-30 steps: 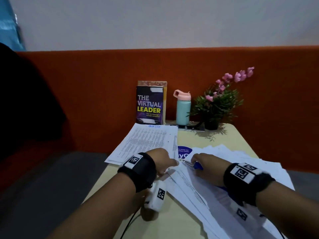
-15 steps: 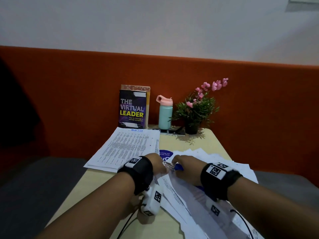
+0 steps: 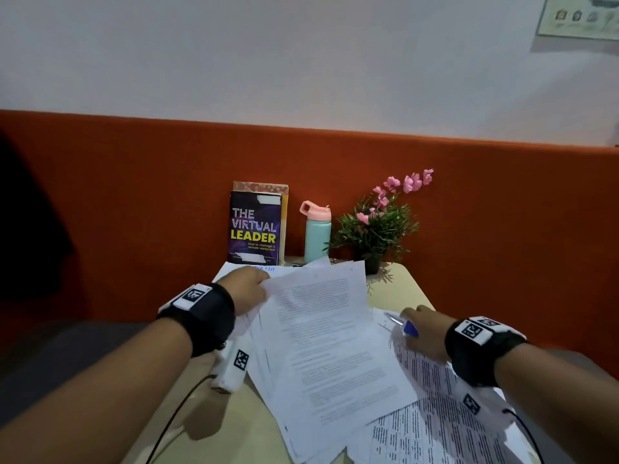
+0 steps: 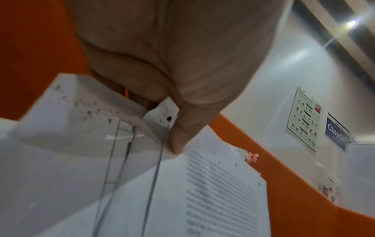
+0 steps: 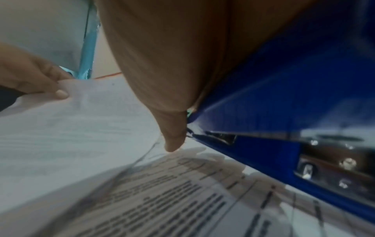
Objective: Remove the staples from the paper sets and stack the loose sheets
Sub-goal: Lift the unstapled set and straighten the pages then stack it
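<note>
My left hand [image 3: 246,289] pinches the top left corner of a set of printed sheets [image 3: 321,333] and lifts it off the table; in the left wrist view the thumb [image 4: 182,128] presses that corner of the sheets [image 4: 213,184]. My right hand [image 3: 423,328] grips a blue stapler [image 3: 403,326] with a metal front and rests on a spread of printed papers [image 3: 445,420] at the right. In the right wrist view the blue stapler [image 5: 284,112] lies under my palm, just above the papers [image 5: 162,200]. A stack of sheets [image 3: 227,271] lies behind my left hand.
At the back of the beige table [image 3: 398,289] stand a purple book [image 3: 254,229], a teal bottle with a pink lid [image 3: 316,234] and a potted plant with pink flowers [image 3: 378,226]. An orange padded wall [image 3: 502,229] runs behind. The table's left edge is beside my left forearm.
My hands have moved apart. The left hand has lifted a set of sheets by its corner towards the back left; the right hand with the stapler has drawn off to the right.
</note>
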{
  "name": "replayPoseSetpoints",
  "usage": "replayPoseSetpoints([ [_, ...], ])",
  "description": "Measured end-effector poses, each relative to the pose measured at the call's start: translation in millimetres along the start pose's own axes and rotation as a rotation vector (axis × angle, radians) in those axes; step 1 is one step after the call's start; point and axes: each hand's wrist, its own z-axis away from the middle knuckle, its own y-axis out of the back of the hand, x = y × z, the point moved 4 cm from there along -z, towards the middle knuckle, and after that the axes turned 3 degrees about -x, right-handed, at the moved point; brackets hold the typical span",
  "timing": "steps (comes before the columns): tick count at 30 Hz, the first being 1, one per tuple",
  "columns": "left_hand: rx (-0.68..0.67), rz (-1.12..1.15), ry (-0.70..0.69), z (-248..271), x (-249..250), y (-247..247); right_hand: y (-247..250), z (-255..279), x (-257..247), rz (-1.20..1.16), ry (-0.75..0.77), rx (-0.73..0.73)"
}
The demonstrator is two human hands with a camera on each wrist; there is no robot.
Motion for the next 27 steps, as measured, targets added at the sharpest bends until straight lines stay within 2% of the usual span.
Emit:
replayPoseSetpoints([
  [5,0.029,0.078,-0.079,2,6,20,-8,-3,-9,0.005,0.018,-0.058],
  [7,0.037,0.105,-0.098,3,12,24,8,1,-16,-0.123,0.051,-0.009],
  [9,0.033,0.104,-0.118,5,23,28,32,10,-28,-0.592,0.183,0.018],
  [11,0.011,0.081,-0.163,6,36,28,54,20,-43,-1.083,0.342,-0.025],
  [13,-0.035,0.077,-0.197,7,49,26,65,21,-48,-1.281,0.366,0.021],
  [15,-0.04,0.091,-0.24,9,64,26,73,24,-52,-1.272,0.335,0.131],
  [17,0.055,0.152,-0.268,9,70,31,78,26,-51,-1.266,0.314,0.226],
  [19,0.215,0.311,-0.205,5,60,38,82,30,-45,-1.352,0.331,0.262],
  [21,0.324,0.607,-0.085,6,45,36,85,35,-40,-1.473,0.367,0.287],
  [22,0.314,0.762,-0.059,7,41,30,86,36,-37,-1.525,0.385,0.3],
  [24,0.197,0.975,-0.055,10,48,13,86,37,-36,-1.59,0.418,0.319],
  [25,0.156,1.022,-0.071,10,54,5,84,37,-37,-1.598,0.437,0.317],
  [27,0.175,1.03,-0.105,11,65,-3,83,35,-43,-1.571,0.471,0.306],
])
